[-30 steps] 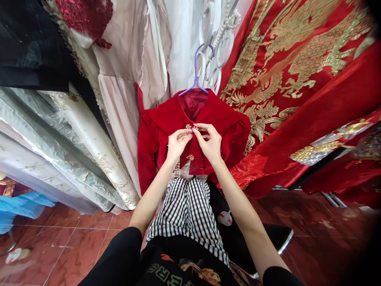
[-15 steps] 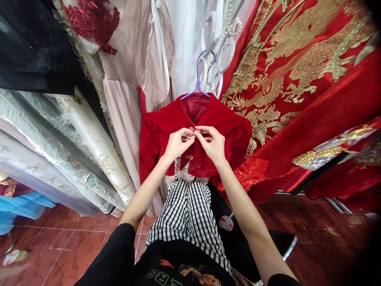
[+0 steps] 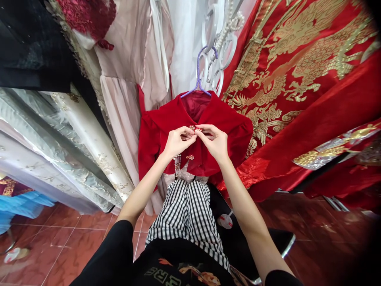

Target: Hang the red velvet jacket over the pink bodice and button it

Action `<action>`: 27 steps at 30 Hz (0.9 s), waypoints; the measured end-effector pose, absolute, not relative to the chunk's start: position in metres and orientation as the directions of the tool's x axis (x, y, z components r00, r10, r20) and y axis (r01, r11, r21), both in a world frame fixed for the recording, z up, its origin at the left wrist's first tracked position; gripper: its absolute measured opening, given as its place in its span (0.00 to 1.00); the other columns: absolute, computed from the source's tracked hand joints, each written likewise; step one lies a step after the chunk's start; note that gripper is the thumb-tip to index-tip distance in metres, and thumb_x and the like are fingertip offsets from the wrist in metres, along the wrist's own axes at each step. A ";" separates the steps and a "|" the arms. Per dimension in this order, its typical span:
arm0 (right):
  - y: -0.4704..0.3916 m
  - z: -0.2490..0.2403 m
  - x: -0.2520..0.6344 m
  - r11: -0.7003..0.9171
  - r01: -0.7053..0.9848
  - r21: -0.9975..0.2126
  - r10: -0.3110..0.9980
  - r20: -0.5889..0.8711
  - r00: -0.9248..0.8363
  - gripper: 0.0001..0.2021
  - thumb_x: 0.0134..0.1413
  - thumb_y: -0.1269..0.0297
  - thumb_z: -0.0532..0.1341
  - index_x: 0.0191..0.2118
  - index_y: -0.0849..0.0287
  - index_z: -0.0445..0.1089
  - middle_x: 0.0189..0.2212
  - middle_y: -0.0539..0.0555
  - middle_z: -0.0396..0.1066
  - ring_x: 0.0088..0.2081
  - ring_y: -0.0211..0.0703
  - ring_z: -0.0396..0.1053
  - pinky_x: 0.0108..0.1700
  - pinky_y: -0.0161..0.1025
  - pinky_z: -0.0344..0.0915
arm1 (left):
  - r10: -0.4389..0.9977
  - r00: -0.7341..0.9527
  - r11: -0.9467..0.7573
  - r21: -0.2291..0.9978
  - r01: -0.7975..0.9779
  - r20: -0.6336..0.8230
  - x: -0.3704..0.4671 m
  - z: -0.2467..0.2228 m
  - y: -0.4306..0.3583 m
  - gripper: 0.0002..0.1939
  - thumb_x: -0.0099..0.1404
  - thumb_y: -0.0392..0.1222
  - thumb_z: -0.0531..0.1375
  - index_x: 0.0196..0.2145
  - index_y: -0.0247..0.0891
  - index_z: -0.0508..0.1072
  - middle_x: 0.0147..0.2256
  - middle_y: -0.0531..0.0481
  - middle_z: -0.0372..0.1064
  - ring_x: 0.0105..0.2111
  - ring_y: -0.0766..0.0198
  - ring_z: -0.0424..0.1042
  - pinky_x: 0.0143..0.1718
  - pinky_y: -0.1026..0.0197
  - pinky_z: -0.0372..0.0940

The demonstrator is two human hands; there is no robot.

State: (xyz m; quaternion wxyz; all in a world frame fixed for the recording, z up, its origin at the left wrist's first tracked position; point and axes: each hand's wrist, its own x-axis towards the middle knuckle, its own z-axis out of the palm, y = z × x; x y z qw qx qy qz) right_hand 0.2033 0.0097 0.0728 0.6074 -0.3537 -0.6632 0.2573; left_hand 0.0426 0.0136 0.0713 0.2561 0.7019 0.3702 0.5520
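A red velvet jacket with a wide collar hangs in front of me on a purple hanger. At its upper front is a small beaded flower fastening. My left hand pinches the fastening from the left, thumb and fingers together. From the other side my right hand pinches it too, fingertips meeting the left ones. The fingers partly cover the fastening, so its closure is hidden. Lower on the jacket front sits another beaded flower fastening, and beaded tassels dangle to its left.
Pale pink and white gowns hang at the left. A red garment with gold dragon embroidery hangs close on the right. White rings are behind the hanger. A dark seat stands near my right arm, over red floor tiles.
My right hand has shifted very slightly to the right. Both hands keep their pinch at the upper fastening. The view has tilted a little.
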 end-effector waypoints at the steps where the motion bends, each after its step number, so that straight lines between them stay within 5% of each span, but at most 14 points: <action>1: 0.010 0.073 0.204 0.615 0.155 -0.773 0.784 0.621 -0.016 0.12 0.55 0.56 0.67 0.43 0.53 0.78 0.42 0.52 0.80 0.41 0.45 0.78 0.44 0.44 0.78 | 0.803 0.119 -0.595 0.768 0.239 0.585 0.043 0.071 0.014 0.06 0.59 0.41 0.64 0.33 0.37 0.76 0.32 0.48 0.78 0.31 0.64 0.78 0.34 0.64 0.73; 15: 0.016 0.071 0.206 0.594 0.119 -0.796 0.801 0.598 0.003 0.13 0.51 0.54 0.69 0.41 0.55 0.78 0.41 0.52 0.80 0.40 0.44 0.78 0.43 0.43 0.78 | 0.658 0.258 -0.732 0.519 0.441 0.708 0.037 0.077 0.021 0.05 0.61 0.36 0.60 0.35 0.37 0.76 0.34 0.49 0.78 0.32 0.65 0.77 0.33 0.66 0.72; 27: 0.023 0.071 0.203 0.593 0.092 -0.800 0.801 0.598 0.033 0.13 0.50 0.55 0.69 0.40 0.56 0.79 0.40 0.53 0.81 0.39 0.44 0.79 0.44 0.41 0.79 | 0.525 0.372 -0.830 0.363 0.424 0.766 0.029 0.078 0.037 0.06 0.65 0.38 0.59 0.36 0.35 0.76 0.34 0.47 0.77 0.31 0.66 0.76 0.32 0.67 0.70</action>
